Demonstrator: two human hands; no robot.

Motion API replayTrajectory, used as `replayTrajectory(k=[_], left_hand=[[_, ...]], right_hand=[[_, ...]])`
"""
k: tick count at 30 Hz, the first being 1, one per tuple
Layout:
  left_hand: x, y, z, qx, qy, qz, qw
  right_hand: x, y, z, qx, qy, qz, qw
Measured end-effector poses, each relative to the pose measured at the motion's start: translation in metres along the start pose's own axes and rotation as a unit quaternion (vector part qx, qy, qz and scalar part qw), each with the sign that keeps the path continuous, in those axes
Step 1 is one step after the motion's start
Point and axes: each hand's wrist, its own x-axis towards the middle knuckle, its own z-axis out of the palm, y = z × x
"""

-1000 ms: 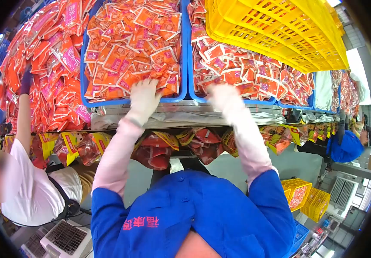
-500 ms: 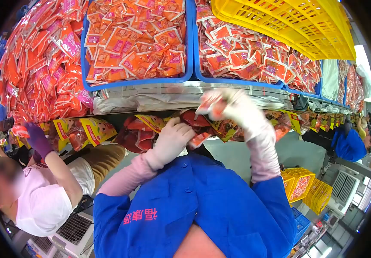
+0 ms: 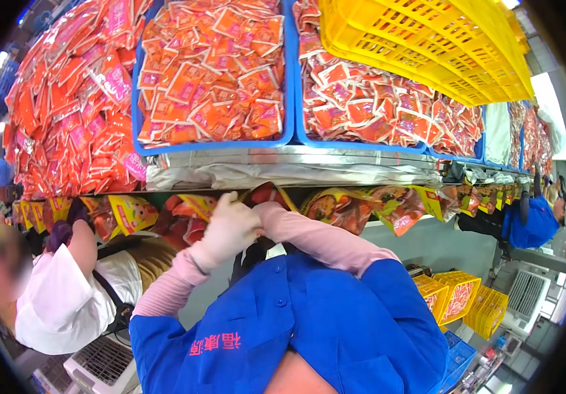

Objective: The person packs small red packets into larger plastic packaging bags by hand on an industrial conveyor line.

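Observation:
My left hand (image 3: 232,226), in a white glove, has its fingers curled at the edge of a printed plastic bag (image 3: 267,194). This bag hangs in a row at the front of the metal counter. From the right, my right hand (image 3: 267,215) reaches across to the same bag, close beside the left. Its fingers are hidden behind the glove and the bag, so I cannot see what they hold. Left of my hands hangs another yellow-and-red bag (image 3: 188,213) with red packets in it. More filled bags (image 3: 339,209) hang to the right.
Blue crates (image 3: 214,146) full of red sachets stand on the counter behind the bags, and a sachet heap (image 3: 73,111) lies at the left. A yellow crate (image 3: 427,49) juts over at upper right. A co-worker (image 3: 66,295) stands close on my left. Yellow crates (image 3: 460,295) sit behind at right.
My right hand has come down and left from above the counter edge, where it held a red sachet, to the bag. My left hand has shifted left. The co-worker's arm has drawn back.

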Motion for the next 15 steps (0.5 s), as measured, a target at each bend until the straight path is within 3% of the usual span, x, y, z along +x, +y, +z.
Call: replayTrajectory(k=[2,4,5,6,8,10,11,12,13,15], left_hand=[[0.041,-0.004,-0.042,-0.005,0.079,-0.026,0.997],[0.082,-0.032,-0.049,0.060,0.096,-0.107,0.988],[0.108,-0.055,-0.036,0.065,0.139,-0.132,0.979],[0.132,-0.077,-0.016,0.072,0.179,-0.157,0.969],[0.175,-0.095,-0.001,0.128,0.059,-0.256,0.956],[0.190,-0.107,0.019,0.200,0.003,-0.278,0.939],[0.193,-0.110,0.018,0.190,-0.033,-0.284,0.939],[0.190,-0.114,0.017,0.192,-0.036,-0.286,0.938],[0.178,-0.117,0.016,0.123,0.023,-0.272,0.954],[0.152,-0.103,0.002,0.003,0.145,-0.215,0.966]], right_hand=[[-0.083,-0.021,-0.053,-0.003,0.125,-0.078,0.989],[-0.137,-0.007,-0.113,-0.040,0.214,0.042,0.975],[-0.139,0.044,-0.119,0.022,0.430,-0.041,0.902],[-0.133,0.070,-0.143,0.034,0.482,0.151,0.862],[-0.096,0.177,-0.167,-0.095,0.476,0.249,0.838],[-0.052,0.233,-0.157,-0.225,0.502,0.303,0.778],[-0.046,0.229,-0.176,-0.131,0.434,0.317,0.833],[-0.042,0.226,-0.186,-0.033,0.353,0.326,0.876],[-0.054,0.220,-0.172,-0.078,0.397,0.228,0.886],[-0.042,0.234,-0.170,-0.053,0.434,0.217,0.873]])
